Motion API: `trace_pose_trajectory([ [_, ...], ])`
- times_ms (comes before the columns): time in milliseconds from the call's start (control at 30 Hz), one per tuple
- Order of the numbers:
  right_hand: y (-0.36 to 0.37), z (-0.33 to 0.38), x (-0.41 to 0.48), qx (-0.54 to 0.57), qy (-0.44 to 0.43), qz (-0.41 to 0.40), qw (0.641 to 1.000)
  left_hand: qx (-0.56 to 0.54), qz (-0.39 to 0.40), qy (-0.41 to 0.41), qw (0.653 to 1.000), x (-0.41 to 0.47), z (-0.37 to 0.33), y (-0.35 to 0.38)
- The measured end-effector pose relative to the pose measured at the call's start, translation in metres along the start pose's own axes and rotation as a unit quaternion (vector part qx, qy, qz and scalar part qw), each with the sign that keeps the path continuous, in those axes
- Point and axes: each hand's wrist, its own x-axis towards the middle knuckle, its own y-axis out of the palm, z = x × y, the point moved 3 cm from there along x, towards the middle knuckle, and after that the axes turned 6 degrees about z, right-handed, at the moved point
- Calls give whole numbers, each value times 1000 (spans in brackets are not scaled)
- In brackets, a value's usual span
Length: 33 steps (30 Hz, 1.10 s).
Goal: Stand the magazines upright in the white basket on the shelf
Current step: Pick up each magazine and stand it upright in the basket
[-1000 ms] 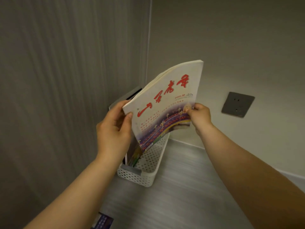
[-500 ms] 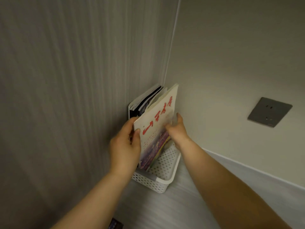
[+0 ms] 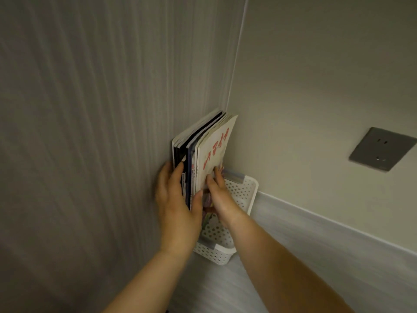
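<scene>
Now upright in the white perforated plastic basket (image 3: 253, 188) on the grey shelf (image 3: 316, 267), the glossy paper magazines (image 3: 213, 145) look light, floppy, slippery, so left hand (image 3: 178, 206) clamps the stack's lower edge while right hand (image 3: 222, 199) presses flat-fingered against the front cover.

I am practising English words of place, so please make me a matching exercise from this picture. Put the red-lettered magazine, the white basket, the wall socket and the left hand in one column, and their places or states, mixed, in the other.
Column one
1. red-lettered magazine
2. white basket
3. wall socket
4. left hand

Column two
A. on the back wall, far to the right, apart from the other things
B. grips the near edge of the stack of magazines
C. on the shelf, in the corner, holding the stack
D. upright, at the right end of the stack

Pairs: 1-D, 2-C, 3-A, 4-B.
</scene>
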Motion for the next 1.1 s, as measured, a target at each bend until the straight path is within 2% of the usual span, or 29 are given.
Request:
trace_pose_trajectory([
  [100, -1, -3, 1, -11, 0, 19, 1000, 95, 22, 78, 992, -14, 2, 4],
  [167, -1, -4, -1, -9, 2, 25, 1000, 196, 58, 137, 969, -21, 4, 10],
  [267, -2, -6, -1, -18, 10, 22, 1000, 313, 112, 125, 935, -20, 16, 14],
  [367, -3, -8, -1, -54, 32, -5, 998, 356, 143, 92, 919, -20, 23, 14],
  [633, -20, -3, -29, -60, -13, -22, 998, 311, 142, 53, 938, -33, 15, 11],
  [700, -37, -3, -43, -64, -21, -56, 996, 287, 142, 42, 946, -42, 10, 10],
  [833, -84, -11, -83, -98, -20, -157, 983, 249, 149, 86, 953, -65, -12, 23],
  [967, -132, -21, -138, -144, -32, -210, 966, 157, 202, 73, 964, -94, -40, 56],
  [1100, -192, -41, -208, -203, -15, -233, 951, 110, 297, 42, 948, -141, -75, 100],
])
